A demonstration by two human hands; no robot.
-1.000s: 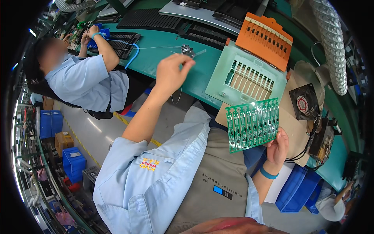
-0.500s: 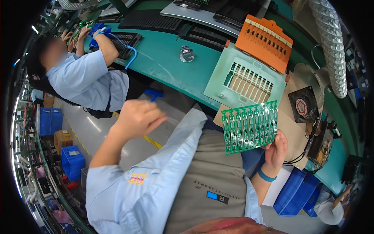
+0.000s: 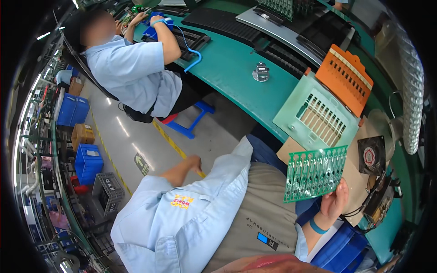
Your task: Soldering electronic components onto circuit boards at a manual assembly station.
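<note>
A green circuit board panel [image 3: 315,174], with several narrow boards side by side, is tilted up in front of my body. My right hand [image 3: 335,199] grips its lower right edge, fingers behind it, a blue band round the wrist. My left hand [image 3: 195,164] hangs low at my left side, over the floor and apart from the bench; its fingers are mostly hidden. Just beyond the panel lies a pale green slotted fixture [image 3: 296,116], its orange hinged lid [image 3: 344,79] swung up. A small silver counter [image 3: 261,72] sits on the bench to the left.
A co-worker [image 3: 132,73] sits at the green bench [image 3: 227,86] on the left, near a blue stool [image 3: 193,120]. A black fan [image 3: 371,154] and a silver duct [image 3: 409,91] are at the right. Blue bins [image 3: 88,161] stand on the floor.
My left hand has dropped from in front of my chest down to my left side. The view has turned, shifting the bench rightward; my right hand still holds the circuit board panel.
</note>
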